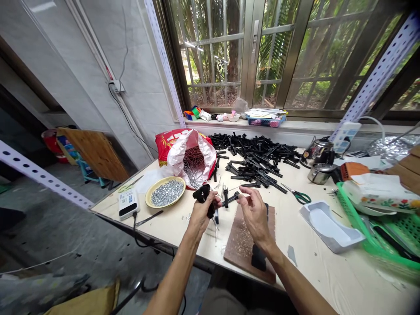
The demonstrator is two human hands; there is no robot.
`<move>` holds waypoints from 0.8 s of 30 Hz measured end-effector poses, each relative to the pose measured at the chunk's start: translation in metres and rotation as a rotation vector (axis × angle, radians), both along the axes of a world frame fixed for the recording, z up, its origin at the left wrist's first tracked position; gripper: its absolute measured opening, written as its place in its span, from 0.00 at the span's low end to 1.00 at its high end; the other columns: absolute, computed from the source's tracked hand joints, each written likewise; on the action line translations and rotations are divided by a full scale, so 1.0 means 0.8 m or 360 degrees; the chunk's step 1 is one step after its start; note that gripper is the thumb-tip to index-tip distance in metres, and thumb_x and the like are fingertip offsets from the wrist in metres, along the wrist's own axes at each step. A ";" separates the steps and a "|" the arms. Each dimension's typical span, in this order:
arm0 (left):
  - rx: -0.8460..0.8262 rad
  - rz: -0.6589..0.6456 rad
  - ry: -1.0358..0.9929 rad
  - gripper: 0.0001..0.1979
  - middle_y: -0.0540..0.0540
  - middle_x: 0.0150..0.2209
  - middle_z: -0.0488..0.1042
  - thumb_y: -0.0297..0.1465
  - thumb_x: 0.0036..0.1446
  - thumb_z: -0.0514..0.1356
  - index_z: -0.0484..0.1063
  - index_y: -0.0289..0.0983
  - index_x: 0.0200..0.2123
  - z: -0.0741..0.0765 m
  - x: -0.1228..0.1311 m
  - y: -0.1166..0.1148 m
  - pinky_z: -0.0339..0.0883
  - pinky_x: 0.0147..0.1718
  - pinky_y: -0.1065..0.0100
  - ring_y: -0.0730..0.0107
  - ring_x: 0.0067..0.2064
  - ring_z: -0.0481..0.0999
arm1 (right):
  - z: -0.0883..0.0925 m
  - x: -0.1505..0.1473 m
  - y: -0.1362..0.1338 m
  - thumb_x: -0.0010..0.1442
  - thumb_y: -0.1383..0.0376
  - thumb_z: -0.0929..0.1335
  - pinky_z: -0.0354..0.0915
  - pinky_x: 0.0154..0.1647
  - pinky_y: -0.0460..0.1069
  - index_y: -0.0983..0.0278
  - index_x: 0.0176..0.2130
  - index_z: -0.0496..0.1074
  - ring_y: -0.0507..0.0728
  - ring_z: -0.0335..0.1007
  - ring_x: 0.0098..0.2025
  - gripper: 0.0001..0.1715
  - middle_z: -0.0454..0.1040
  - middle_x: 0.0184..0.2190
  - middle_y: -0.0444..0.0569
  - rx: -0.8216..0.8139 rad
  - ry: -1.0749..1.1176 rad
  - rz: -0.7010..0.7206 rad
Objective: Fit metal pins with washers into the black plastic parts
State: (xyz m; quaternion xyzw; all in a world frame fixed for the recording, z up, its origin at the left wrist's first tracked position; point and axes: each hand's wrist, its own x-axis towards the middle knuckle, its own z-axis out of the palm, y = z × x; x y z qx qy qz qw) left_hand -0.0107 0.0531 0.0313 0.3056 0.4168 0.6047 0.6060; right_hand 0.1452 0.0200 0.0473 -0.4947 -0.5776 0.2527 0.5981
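Black and slim, a strip (pixel 231 200) spans the gap between the person's two hands, above the counter (pixel 288 225) and just beyond the far left corner of a brown board (pixel 239 238). Its long axis runs mostly crosswise, rising slightly in view toward its broader right end, which sits right at the tips of the right hand (pixel 254 214). That hand is the nearer one to the broad end: its index finger reaches out above, its thumb lies below, and it cannot be told whether the two pinch the strip or only rest beside it. The left hand (pixel 202 213) has its fingers curled and clamped around a dark bundle (pixel 204 192); its fingertips come close to the strip's narrower left end, though contact there cannot be made out. Just behind, a second black piece (pixel 225 197) lies on the counter with its length pointing away from the person, so it stands crosswise to the first. Farther back spreads a heap of similar black pieces (pixel 259 153), with an open sack (pixel 175 153) to its left and, nearer, a yellow plate (pixel 148 198) of small metal bits (pixel 167 192).
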 end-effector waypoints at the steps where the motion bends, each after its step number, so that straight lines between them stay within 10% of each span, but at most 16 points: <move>1: -0.0051 -0.0064 -0.0038 0.19 0.46 0.26 0.74 0.37 0.41 0.70 0.72 0.31 0.33 0.000 -0.002 0.001 0.72 0.32 0.66 0.70 0.29 0.75 | -0.002 -0.001 0.002 0.63 0.58 0.61 0.68 0.35 0.49 0.63 0.47 0.70 0.54 0.70 0.34 0.17 0.72 0.42 0.52 -0.0056 0.0027 0.0034; 9: -0.0190 -0.0327 -0.0092 0.21 0.37 0.37 0.77 0.41 0.45 0.68 0.75 0.31 0.36 0.000 0.005 -0.004 0.73 0.36 0.64 0.61 0.39 0.77 | -0.051 -0.039 0.015 0.56 0.59 0.66 0.62 0.21 0.44 0.65 0.38 0.71 0.49 0.66 0.22 0.13 0.72 0.26 0.43 -0.0526 0.0292 0.0744; 24: -0.0158 -0.0024 0.0916 0.29 0.48 0.25 0.73 0.35 0.35 0.71 0.71 0.30 0.42 -0.061 0.039 0.049 0.68 0.31 0.66 0.66 0.29 0.74 | -0.047 0.035 -0.002 0.58 0.55 0.64 0.67 0.22 0.44 0.63 0.37 0.60 0.51 0.72 0.23 0.14 0.74 0.29 0.44 -0.0810 0.0393 0.0279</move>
